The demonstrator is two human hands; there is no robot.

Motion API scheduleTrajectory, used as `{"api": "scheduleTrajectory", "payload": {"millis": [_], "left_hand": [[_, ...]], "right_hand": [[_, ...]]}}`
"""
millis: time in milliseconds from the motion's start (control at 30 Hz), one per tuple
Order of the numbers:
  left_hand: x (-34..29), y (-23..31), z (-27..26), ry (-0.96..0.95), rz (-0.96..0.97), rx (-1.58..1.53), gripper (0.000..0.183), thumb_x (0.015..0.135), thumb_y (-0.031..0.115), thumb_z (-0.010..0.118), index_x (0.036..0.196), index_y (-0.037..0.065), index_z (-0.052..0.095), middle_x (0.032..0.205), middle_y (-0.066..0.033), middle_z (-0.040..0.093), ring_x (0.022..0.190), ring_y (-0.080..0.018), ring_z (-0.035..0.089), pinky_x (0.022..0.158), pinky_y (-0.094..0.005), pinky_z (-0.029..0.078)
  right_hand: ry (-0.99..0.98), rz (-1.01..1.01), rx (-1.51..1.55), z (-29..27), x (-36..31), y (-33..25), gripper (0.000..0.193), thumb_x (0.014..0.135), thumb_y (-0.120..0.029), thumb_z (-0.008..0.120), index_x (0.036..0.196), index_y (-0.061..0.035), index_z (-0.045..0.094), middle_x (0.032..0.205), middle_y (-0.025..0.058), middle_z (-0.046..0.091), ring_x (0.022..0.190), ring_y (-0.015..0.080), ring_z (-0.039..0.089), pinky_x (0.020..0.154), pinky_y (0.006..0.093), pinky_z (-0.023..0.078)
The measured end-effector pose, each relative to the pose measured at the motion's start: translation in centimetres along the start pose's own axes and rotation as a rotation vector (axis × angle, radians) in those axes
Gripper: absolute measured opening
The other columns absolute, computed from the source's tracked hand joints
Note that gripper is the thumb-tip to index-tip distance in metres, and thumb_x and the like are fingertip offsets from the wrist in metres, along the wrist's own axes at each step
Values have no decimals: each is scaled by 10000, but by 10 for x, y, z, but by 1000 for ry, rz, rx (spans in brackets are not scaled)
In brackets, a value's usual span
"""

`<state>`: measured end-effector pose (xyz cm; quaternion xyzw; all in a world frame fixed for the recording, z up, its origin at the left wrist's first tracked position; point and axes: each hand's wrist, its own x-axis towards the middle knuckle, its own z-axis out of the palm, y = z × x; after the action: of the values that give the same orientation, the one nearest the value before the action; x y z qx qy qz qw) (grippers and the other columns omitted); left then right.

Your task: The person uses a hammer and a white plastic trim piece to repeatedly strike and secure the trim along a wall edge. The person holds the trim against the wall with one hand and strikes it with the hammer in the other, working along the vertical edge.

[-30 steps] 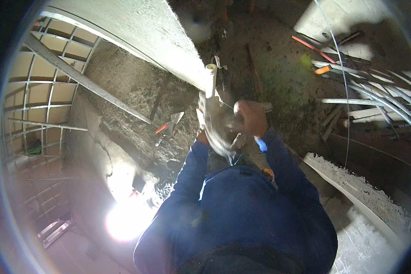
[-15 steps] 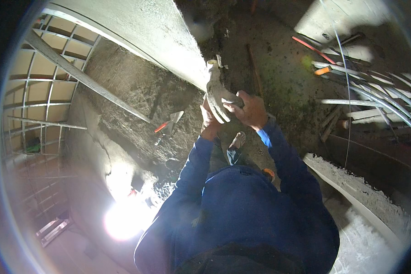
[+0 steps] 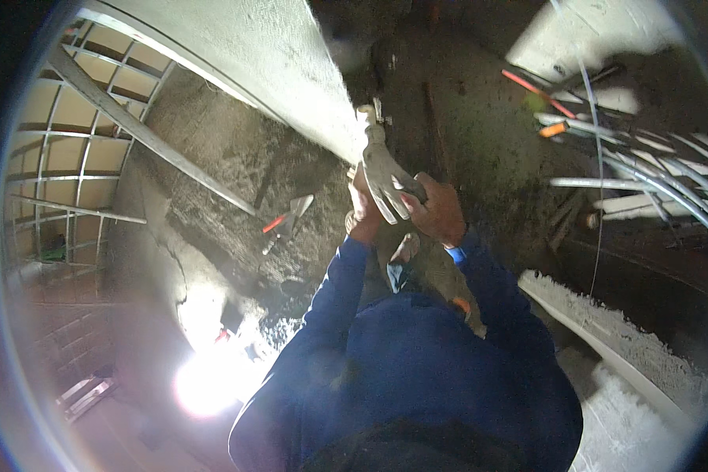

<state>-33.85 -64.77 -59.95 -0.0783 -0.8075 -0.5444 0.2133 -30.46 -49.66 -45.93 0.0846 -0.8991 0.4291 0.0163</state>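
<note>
A pale grey work glove [image 3: 380, 164] hangs stretched out in front of me, its fingers pointing down toward my body and its cuff away from me. My right hand [image 3: 440, 212] is closed on the glove's right edge, pinching it near a finger or the thumb. On the other side my left hand [image 3: 363, 211] is closed against the glove's left edge; its fingers are partly hidden behind the fabric. Both forearms are in dark blue sleeves.
A trowel [image 3: 297, 211] with a red handle lies on the rough ground at left. A pale wall block [image 3: 252, 55] stands ahead. Metal pipes [image 3: 669, 181] and an orange-handled tool [image 3: 554, 130] lie at right. A bright lamp [image 3: 212, 377] shines at lower left, below a metal grid [image 3: 82, 134].
The glove has turned slightly, and its fingers have swung a little lower and to the right. My right hand has come down slightly; both hands keep their hold.
</note>
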Motion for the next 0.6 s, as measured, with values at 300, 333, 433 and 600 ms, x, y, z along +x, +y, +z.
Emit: {"api": "scheduleTrajectory", "payload": {"millis": [300, 333, 433, 600], "left_hand": [[5, 27, -1, -27, -688, -651, 265, 967, 253, 574, 1104, 26, 583, 891, -63, 637, 785, -139, 596, 651, -296, 506], [4, 20, -1, 3, -649, -1076, 299, 973, 280, 564, 1143, 34, 553, 996, -68, 622, 894, -136, 579, 734, -307, 507], [4, -4, 10, -4, -628, -881, 283, 981, 276, 556, 1142, 43, 549, 980, -54, 621, 843, -146, 587, 710, -293, 507], [-6, -9, 17, -66, -584, -135, 288, 962, 288, 580, 1098, 35, 583, 923, -64, 634, 753, -168, 595, 655, -276, 507]], "right_hand": [[182, -287, -43, 5, 10, -3, 348, 784, -301, 702, 792, -6, 519, 642, 131, 576, 539, 304, 595, 503, 388, 484], [139, -232, -74, 6, 14, -3, 346, 777, -300, 707, 795, -9, 521, 643, 136, 575, 550, 308, 597, 513, 389, 487], [36, -143, -17, 0, -9, -14, 336, 778, -292, 715, 830, -9, 541, 650, 151, 562, 612, 323, 620, 545, 387, 495], [-116, -734, 210, -6, -25, -6, 361, 797, -319, 721, 891, -4, 571, 643, 159, 536, 688, 340, 654, 582, 388, 511]]}}
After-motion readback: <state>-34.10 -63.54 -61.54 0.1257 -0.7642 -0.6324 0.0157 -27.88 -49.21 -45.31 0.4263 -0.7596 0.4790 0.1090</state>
